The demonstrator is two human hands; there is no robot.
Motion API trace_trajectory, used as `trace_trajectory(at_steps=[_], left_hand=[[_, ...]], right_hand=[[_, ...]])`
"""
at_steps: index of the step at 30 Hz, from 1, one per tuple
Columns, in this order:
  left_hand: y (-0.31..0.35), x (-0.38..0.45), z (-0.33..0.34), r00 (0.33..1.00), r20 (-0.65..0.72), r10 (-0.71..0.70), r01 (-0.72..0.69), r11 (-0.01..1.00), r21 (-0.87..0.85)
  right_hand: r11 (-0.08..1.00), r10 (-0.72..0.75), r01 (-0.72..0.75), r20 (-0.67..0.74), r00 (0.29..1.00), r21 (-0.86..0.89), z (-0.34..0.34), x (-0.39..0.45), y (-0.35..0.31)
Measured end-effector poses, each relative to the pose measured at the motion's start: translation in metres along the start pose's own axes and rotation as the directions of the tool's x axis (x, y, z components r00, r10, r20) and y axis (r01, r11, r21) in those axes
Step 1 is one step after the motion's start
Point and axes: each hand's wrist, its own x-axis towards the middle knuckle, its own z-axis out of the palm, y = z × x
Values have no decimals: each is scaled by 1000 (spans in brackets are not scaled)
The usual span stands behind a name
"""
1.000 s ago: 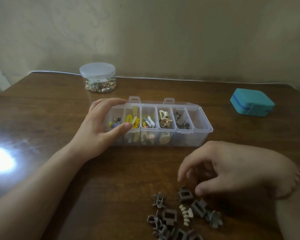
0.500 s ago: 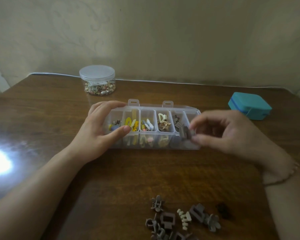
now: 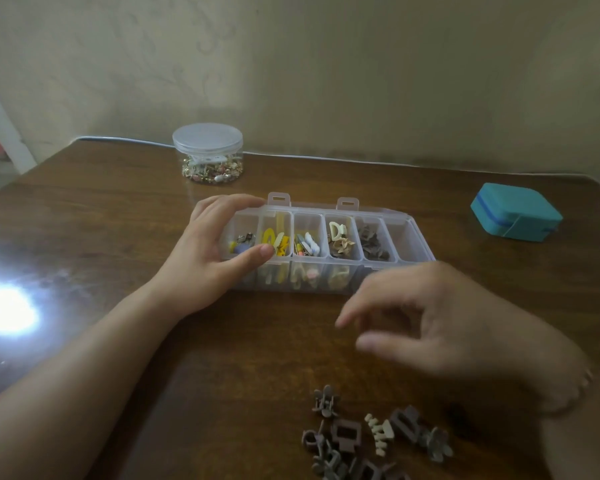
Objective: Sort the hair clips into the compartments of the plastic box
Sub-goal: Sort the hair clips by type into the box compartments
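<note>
Back from the clear plastic compartment box point(image 3: 326, 271), which the left hand point(image 3: 208, 261) grips, the empty, loosely curled right hand point(image 3: 440, 327) should pinch one grey-brown hair clip point(image 3: 346, 434) cleanly.

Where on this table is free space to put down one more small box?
Bare wood lies between the round jar and the teal case, behind the plastic box. More lies left of the left hand, near the glare. It is crowded near the front edge: the loose hair clips lie under the right hand.
</note>
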Motion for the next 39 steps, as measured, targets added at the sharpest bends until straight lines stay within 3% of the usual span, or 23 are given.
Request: trace_trajectory(at_steps=[4, 9, 12, 14, 17, 19, 20, 24, 28, 30, 32, 35, 39], left_hand=[[0, 0, 0, 1000, -1, -5, 5, 1000, -2], [2, 1, 0, 1000, 4, -2, 2, 1000, -2], [2, 1, 0, 1000, 9, -4, 4, 1000, -4], [1, 1, 0, 1000, 9, -4, 4, 1000, -6], [0, 1, 0, 1000, 10, -4, 4, 1000, -6], [0, 0, 0, 1000, 10, -2, 2, 1000, -8], [0, 0, 0, 1000, 10, -1, 1, 1000, -8], [1, 0, -1, 1000, 14, -1, 1, 1000, -7], [1, 0, -2, 1000, 18, -3, 3, 1000, -4], [1, 0, -2, 1000, 18, -7, 7, 1000, -3], [0, 0, -2, 1000, 18, -13, 13, 1000, -3], [1, 0, -2, 1000, 15, -14, 14, 1000, 1], [0, 1, -1, 1000, 4, -9, 9, 1000, 7]], right_hand=[[984, -131, 154, 222, 966, -93, 11, 8, -14], [978, -184, 202, 223, 957, -60, 23, 15, -13], [994, -113, 113, 86, 990, 1, 13, 10, -5], [993, -59, 72, -127, 990, 99, 3, 2, 3], [992, 69, -3, -532, 844, 124, -9, -6, 17], [983, 182, -127, -652, 736, 131, -11, -6, 27], [974, 225, -195, -654, 723, 119, -11, -6, 32], [942, 321, -323, -532, 783, 92, -10, -5, 43], [974, 225, -188, -538, 812, 125, -14, -10, 29], [990, 121, -82, -391, 912, 115, -11, -11, 19], [998, 12, -3, -131, 991, 66, 0, -7, 6], [981, -157, 171, 142, 977, -87, 18, 4, -14], [958, -250, 276, 256, 934, -72, 24, 8, -26]])
